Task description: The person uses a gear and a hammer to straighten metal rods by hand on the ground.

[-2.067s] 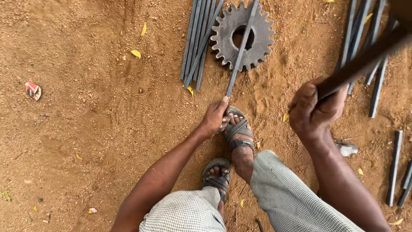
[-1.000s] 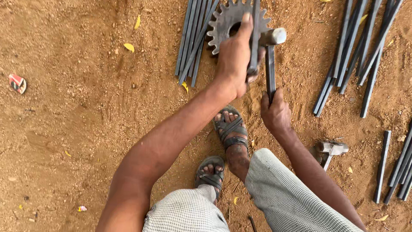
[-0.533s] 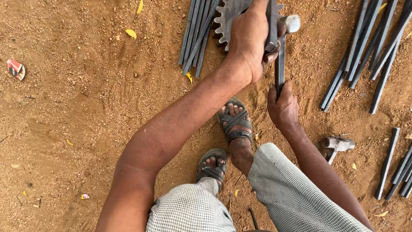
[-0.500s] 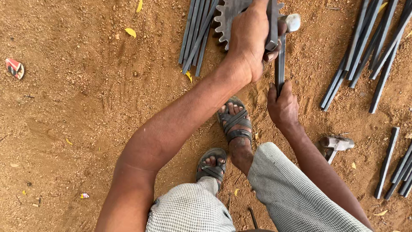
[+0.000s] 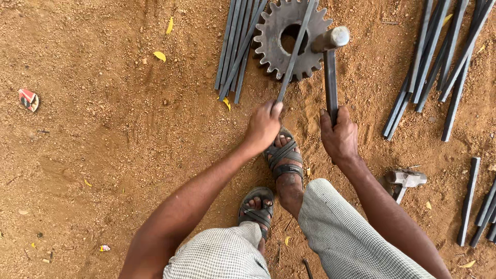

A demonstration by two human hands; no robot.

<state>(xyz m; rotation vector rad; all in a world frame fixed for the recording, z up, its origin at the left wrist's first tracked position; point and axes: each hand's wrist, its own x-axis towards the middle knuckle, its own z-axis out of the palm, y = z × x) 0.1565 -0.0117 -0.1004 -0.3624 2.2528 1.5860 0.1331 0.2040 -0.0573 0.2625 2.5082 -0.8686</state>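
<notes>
one small crumpled red-and-white packet (image 5: pixel 28 99) lay on the dirt ground (image 5: pixel 103 134), far left, well apart from everything.

Rod (image 5: pixel 295 51) lying across gear (image 5: pixel 271 39), rod bundle (image 5: pixel 236 46) left of gear, hammer head (image 5: pixel 330 39) right

From my remote seat I see bare reddish-brown dirt ground (image 5: pixel 103 134) filling the whole frame in even daylight, gritty with small pebbles, a few yellow fallen leaves (image 5: pixel 160 56) scattered toward the upper left and a red scrap of litter (image 5: pixel 28 99) at the left edge.
</notes>
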